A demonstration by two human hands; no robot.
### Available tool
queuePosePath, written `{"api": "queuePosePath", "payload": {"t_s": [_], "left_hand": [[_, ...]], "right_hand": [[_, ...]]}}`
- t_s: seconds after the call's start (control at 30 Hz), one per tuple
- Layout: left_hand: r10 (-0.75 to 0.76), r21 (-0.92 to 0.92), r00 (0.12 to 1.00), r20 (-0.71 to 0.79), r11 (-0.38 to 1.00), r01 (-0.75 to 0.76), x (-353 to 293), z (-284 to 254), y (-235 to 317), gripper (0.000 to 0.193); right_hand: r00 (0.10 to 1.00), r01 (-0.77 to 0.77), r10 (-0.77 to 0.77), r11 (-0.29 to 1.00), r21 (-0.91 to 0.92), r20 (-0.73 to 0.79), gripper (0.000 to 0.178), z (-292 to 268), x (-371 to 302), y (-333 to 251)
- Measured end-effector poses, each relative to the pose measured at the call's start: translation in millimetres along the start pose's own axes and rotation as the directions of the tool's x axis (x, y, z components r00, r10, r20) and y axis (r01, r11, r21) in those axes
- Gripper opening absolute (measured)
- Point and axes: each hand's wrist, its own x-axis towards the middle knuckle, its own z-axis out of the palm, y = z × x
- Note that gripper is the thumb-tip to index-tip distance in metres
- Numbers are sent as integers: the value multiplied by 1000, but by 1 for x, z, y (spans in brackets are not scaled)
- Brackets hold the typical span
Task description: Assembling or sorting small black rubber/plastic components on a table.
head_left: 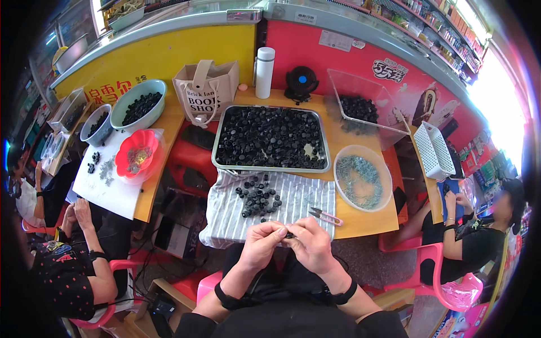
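Note:
My left hand [260, 245] and my right hand [310, 245] meet just off the table's front edge, fingers pinched together. Between the fingertips shows a small black part [289, 235], mostly covered by them. Just beyond, a loose pile of small round black caps [258, 198] lies on a grey-striped cloth [225, 217]. Small thread snips with pink handles [331, 218] rest on the cloth beside my right hand. Behind the cloth stands a metal tray [270, 168] heaped with the same black caps. A round clear tub [387, 191] of thin bluish-green scraps is to the right.
A white flask [264, 73], a small black fan [301, 84] and a beige tote bag [225, 84] stand at the back. A clear bin [360, 84] holds more caps. At left are a red bowl [147, 147] and a green basin [160, 101]. Co-workers sit on both sides.

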Motion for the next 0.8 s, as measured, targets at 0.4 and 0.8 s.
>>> {"api": "queuePosePath", "payload": {"t_s": [0.4,0.8], "left_hand": [[20,-65,1000,18,998,-19,-1,4,-1,11],[42,238,988,-147,971,-6,-4,7,3,17]], "right_hand": [[994,112,-112,993,23,-13,24,3,-9,6],[710,-423,546,-176,889,446,10,-5,-20,27]]}}
